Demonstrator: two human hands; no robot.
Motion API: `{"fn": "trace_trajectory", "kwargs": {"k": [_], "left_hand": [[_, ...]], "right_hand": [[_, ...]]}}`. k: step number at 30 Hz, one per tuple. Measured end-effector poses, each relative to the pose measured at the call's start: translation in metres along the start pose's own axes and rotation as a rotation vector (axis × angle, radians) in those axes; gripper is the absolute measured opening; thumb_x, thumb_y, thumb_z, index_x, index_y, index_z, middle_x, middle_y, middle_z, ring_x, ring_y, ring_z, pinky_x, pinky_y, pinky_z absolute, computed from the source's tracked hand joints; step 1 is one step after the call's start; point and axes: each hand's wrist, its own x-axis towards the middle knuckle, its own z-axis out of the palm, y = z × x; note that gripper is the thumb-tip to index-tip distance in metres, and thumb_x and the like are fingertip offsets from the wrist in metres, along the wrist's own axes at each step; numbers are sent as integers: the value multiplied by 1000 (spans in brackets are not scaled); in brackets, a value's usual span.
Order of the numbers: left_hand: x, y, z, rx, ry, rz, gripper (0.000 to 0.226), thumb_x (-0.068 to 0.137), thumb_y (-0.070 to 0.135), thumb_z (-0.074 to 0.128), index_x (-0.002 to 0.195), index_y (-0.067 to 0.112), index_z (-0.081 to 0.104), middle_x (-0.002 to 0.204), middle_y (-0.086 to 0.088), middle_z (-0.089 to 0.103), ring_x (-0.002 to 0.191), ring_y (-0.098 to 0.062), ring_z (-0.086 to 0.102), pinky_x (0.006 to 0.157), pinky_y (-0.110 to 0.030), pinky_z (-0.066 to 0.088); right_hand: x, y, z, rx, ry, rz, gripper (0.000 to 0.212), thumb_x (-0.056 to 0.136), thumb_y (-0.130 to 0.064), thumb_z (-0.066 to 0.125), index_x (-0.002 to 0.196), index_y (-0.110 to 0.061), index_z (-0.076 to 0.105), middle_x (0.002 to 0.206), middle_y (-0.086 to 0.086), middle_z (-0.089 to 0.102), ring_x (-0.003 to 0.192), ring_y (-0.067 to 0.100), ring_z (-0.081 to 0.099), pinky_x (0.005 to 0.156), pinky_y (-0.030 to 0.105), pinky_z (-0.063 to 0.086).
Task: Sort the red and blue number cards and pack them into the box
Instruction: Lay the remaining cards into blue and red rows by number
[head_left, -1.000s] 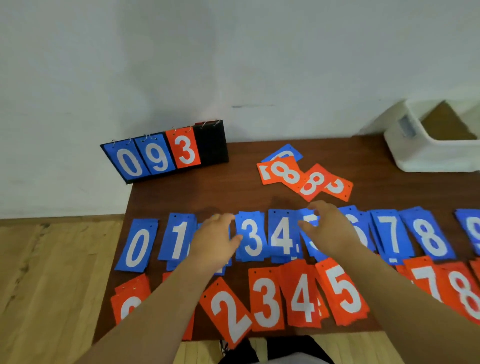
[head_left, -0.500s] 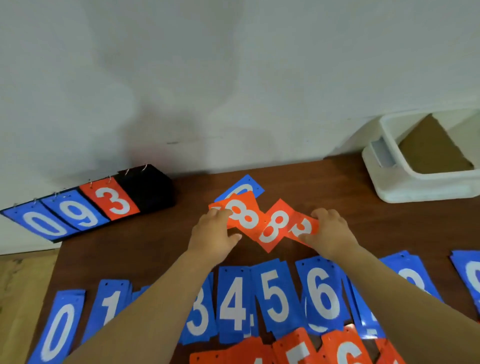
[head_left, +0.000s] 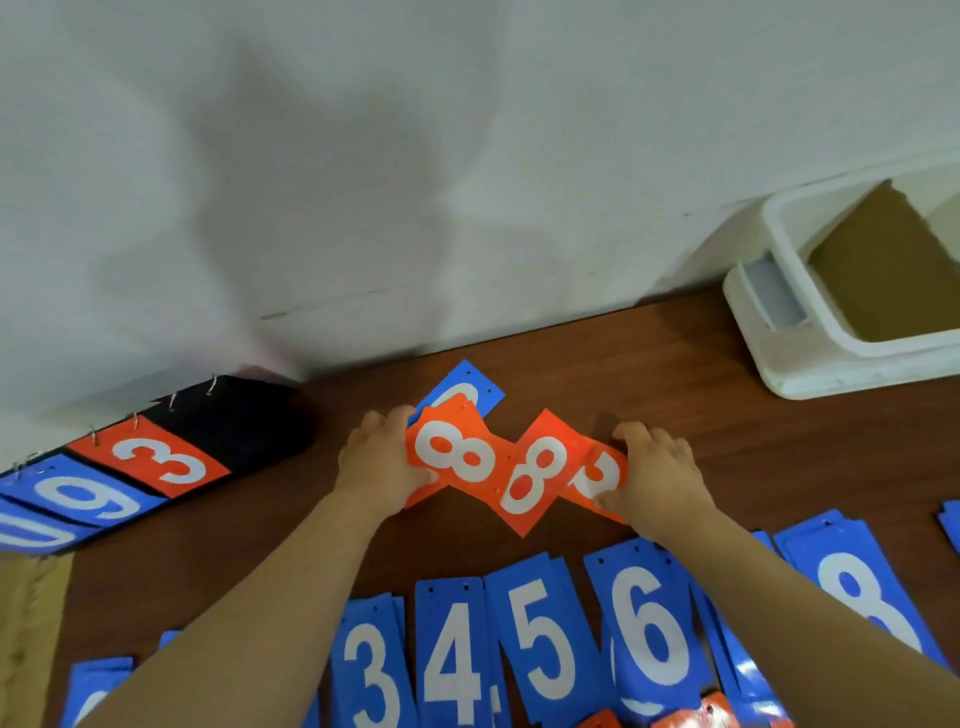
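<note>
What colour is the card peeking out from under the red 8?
Blue: the blue card shows best in the head view.

My left hand (head_left: 382, 467) and my right hand (head_left: 657, 475) are bare, one just left and one just right of the frame's centre. My forearms are bare as well. The left forearm (head_left: 249, 613) comes in from the lower left edge and the right forearm (head_left: 810, 597) from the lower right edge, and only skin shows along each as far as the border. My fingers and knuckles read as short, rounded shapes. The picture is too soft there for me to tell nails or finer marks.
</note>
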Motion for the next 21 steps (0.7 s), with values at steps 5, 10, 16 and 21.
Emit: {"fn": "trace_trajectory", "kwargs": {"k": [5,10,16,21], "left_hand": [[-12,-6,6,-188,79,-32,72,86,30,79,147,30,40,138,-2,54,121,-23,60,93,-42,57],[-32,-15,1,-440,155,-131,60,102,16,57,153,33,33,141,-6,54,120,-27,60,80,-37,56],[-67,-32,-11,-642,292,-223,62,102,18,58,155,35,31,130,-3,60,103,-18,64,72,-32,56],[-103,-55,-18,-779,369,-311,54,101,19,57,149,33,38,131,-5,63,111,-25,65,85,-44,60]], "right_hand": [[-3,2,1,192,29,68,70,80,-31,82,137,-25,42,134,6,48,110,28,59,80,36,52],[-17,16,-3,464,170,156,68,86,-21,77,142,-21,38,138,10,47,104,24,57,79,35,50],[-49,8,-18,597,294,91,60,96,-20,66,142,-38,32,136,3,59,118,28,62,91,45,58],[-79,-7,-21,633,338,15,40,100,-21,58,130,-40,41,111,2,68,88,27,71,68,43,62]]}}
